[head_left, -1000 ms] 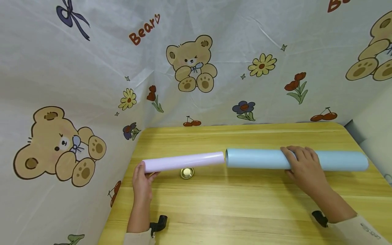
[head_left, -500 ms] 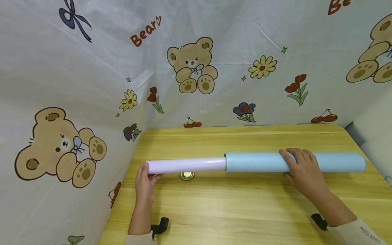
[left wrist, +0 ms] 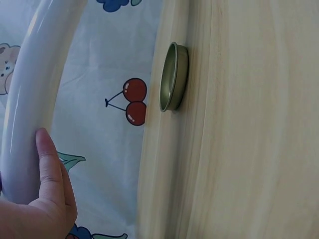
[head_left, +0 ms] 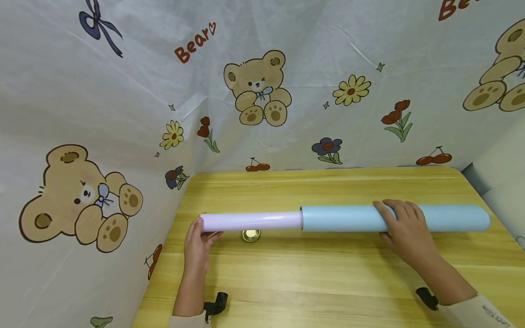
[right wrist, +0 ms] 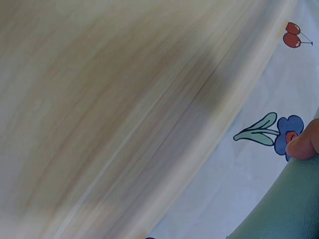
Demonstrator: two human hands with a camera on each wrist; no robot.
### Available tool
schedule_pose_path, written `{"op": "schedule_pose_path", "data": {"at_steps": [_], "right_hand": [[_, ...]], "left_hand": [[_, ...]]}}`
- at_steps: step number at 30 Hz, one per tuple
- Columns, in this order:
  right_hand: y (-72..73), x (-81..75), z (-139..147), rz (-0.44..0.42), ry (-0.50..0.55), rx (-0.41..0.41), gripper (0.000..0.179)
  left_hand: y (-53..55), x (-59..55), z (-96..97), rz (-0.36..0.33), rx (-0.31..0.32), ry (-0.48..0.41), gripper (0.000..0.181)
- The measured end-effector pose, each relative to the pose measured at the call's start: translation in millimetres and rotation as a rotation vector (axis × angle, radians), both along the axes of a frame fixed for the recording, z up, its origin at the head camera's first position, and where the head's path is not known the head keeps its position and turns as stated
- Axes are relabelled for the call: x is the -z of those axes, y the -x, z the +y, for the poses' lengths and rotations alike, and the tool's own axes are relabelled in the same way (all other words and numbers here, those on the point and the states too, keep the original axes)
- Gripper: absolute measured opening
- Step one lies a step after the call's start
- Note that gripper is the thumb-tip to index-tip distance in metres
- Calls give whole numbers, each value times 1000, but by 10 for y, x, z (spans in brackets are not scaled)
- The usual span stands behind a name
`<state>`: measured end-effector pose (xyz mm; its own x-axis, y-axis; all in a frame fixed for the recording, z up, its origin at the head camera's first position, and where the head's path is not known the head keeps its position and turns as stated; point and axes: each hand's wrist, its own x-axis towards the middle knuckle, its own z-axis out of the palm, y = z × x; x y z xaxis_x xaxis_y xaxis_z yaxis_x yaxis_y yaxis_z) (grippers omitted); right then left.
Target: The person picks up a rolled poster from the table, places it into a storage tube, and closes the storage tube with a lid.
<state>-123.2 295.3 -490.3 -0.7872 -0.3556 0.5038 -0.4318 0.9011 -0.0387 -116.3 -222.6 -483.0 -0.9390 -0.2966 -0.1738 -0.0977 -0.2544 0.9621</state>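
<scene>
Head cam: left hand (head_left: pixel 197 248) grips a lilac tube (head_left: pixel 250 221) by one end; the other's inside a light blue tube (head_left: pixel 340 217), right hand (head_left: pixel 410 232) wrapped round that, over the worktop (head_left: pixel 295 282); left wrist: shallow gold dish (left wrist: pixel 174 77) on the worktop; right wrist: fingertip (right wrist: pixel 302 145) on the blue one.

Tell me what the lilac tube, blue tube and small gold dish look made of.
Lilac tube: probably plastic or coated paper, glossy; a bright streak runs along its surface.
Blue tube: perhaps faux leather or textured sheet, satin; the right wrist view shows a fine grain.
Gold dish: likely thin metal, shiny; its narrow rim catches light, though coated plastic is possible.
</scene>
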Motion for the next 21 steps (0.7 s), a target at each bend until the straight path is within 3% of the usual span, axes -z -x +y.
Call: {"op": "schedule_pose_path", "data": {"at_steps": [21], "right_hand": [[-21, 26, -37, -6, -4, 17, 101]], "left_hand": [[-32, -19, 67, -4, 51, -20, 54]]}}
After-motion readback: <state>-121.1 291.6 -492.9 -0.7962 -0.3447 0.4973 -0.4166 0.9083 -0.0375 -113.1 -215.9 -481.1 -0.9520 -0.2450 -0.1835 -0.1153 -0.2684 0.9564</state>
